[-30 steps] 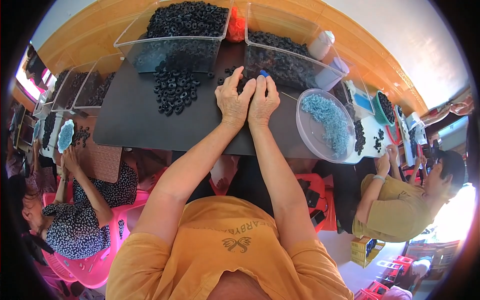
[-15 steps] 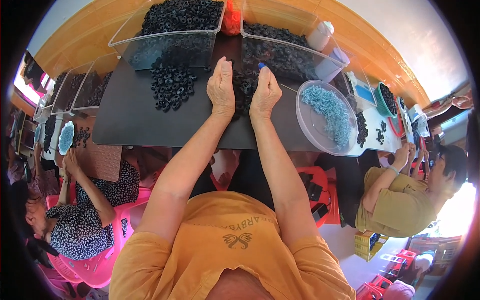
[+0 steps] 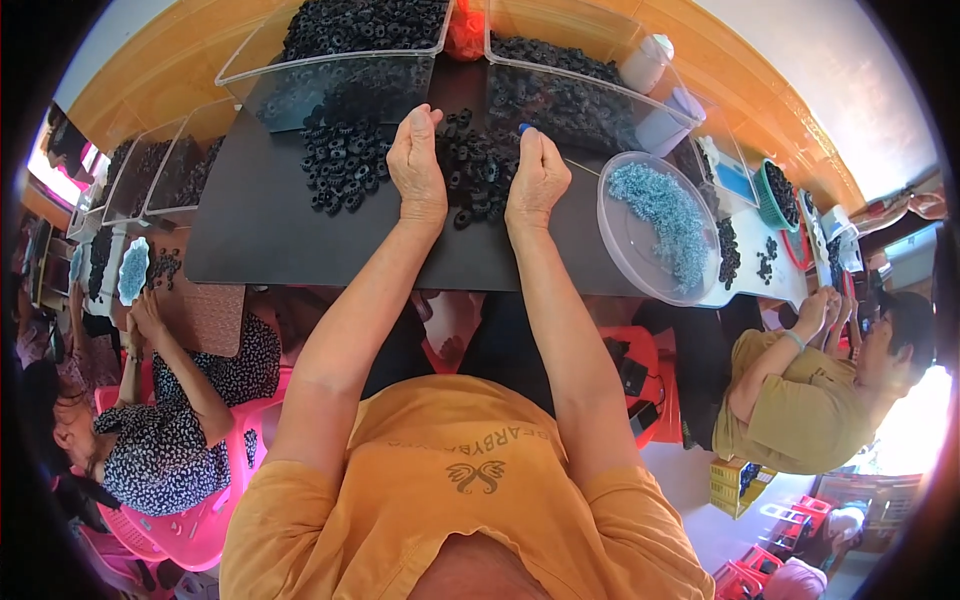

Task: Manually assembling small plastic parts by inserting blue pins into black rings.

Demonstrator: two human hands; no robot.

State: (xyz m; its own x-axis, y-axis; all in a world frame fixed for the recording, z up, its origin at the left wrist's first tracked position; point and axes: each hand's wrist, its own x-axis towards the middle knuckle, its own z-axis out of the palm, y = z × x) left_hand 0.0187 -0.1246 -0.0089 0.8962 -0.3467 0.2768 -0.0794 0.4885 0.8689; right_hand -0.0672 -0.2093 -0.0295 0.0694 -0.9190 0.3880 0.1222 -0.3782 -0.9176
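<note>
Between my hands lies a loose pile of small black ring-like parts [image 3: 478, 175] on the dark tabletop. My left hand [image 3: 415, 165] is on edge at the pile's left side, fingers stretched and palm turned inward; it holds nothing I can see. At the pile's right side my right hand [image 3: 540, 180] has its fingers curled. A small blue-ended thing [image 3: 525, 128] pokes out at its fingertips; the rest of it is hidden. Left of my left hand sits another heap of black parts [image 3: 343, 165].
Two clear bins of black parts, a left bin [image 3: 345, 85] and a right bin [image 3: 560, 95], stand at the back. A round clear tray [image 3: 625, 250] of tiny light-blue pieces is on the right. People work at both sides: a left person [image 3: 170, 440], a right person [image 3: 800, 400].
My hands have spread apart, the left moving leftward and the right slightly rightward. More of the black pile shows between them.
</note>
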